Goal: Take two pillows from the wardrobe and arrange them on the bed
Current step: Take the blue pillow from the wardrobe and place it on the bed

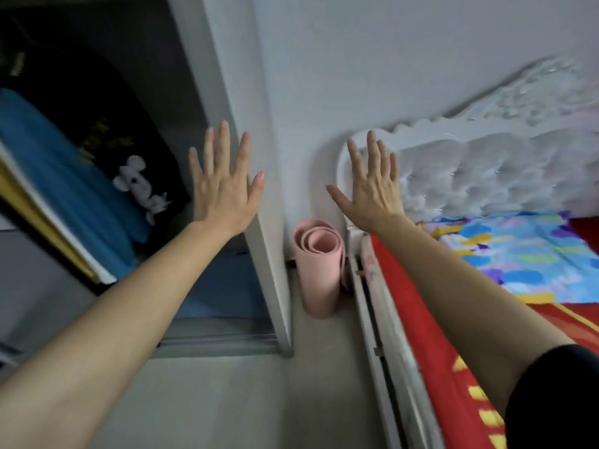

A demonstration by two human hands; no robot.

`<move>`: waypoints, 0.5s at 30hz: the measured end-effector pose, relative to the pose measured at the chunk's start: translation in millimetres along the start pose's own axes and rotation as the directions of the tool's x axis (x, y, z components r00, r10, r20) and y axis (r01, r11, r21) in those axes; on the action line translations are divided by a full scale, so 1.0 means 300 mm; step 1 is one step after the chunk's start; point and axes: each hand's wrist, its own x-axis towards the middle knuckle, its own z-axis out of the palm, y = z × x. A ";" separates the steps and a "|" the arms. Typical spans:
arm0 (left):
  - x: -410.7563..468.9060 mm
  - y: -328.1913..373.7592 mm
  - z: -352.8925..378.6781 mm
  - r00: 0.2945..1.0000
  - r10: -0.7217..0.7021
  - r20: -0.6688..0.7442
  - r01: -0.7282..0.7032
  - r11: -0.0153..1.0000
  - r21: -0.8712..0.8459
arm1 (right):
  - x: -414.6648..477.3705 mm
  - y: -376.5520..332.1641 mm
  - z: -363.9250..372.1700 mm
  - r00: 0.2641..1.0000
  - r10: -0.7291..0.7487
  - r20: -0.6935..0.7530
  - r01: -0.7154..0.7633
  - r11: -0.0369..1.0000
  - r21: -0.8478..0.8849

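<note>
A: Checking hands first: left hand (223, 186) and right hand (372, 186) both spread flat, fingers apart, holding nothing.
B: Bed (486, 286)?
A: Beside and below the right hand. Wardrobe (107, 176) open, behind the left hand. Cannot pick out pillows inside.

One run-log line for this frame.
phase: start, no pillow held | left hand: open, empty, by wardrobe | right hand: open, empty, near headboard | bed: patterned blanket only
</note>
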 end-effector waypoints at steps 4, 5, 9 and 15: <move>-0.082 -0.268 -0.074 0.994 -0.101 -0.037 0.104 0.993 0.058 | 0.062 -0.284 0.022 0.993 -0.115 -0.019 0.115 0.993 0.032; -0.109 -0.340 -0.085 0.992 -0.120 -0.045 0.122 0.990 0.064 | 0.069 -0.357 0.034 0.990 -0.139 -0.022 0.140 0.990 0.029; -0.225 -0.643 -0.104 0.983 -0.178 -0.039 0.180 0.981 0.071 | 0.079 -0.649 0.116 0.984 -0.178 0.009 0.178 0.984 -0.012; -0.405 -1.045 -0.028 0.968 -0.247 0.050 0.240 0.964 0.117 | 0.054 -1.021 0.308 0.969 -0.222 0.106 0.227 0.973 -0.033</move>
